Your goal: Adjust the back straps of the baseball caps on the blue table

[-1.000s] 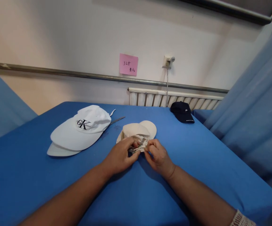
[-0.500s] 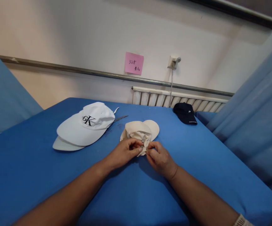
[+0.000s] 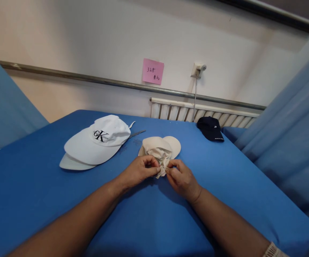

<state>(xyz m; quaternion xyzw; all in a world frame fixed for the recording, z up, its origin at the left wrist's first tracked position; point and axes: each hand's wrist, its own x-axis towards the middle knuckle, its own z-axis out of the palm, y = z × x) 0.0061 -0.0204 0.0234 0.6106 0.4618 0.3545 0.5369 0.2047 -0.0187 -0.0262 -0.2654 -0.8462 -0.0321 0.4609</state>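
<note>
Grip on beige cap [image 3: 159,148]; "CK" cap [image 3: 96,142] beside

On the table [image 3: 36,200], both hands meet at a crumpled cap [image 3: 160,149], a second cap [image 3: 95,142] at ten o'clock, a third [image 3: 210,128] at two.

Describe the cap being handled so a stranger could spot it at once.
On the blue table, three caps lie below a pink note on the wall. The beige cap is the middle one, pinched at its near edge by the left hand and right hand. The white cap bears a logo; the navy cap sits far right.
</note>
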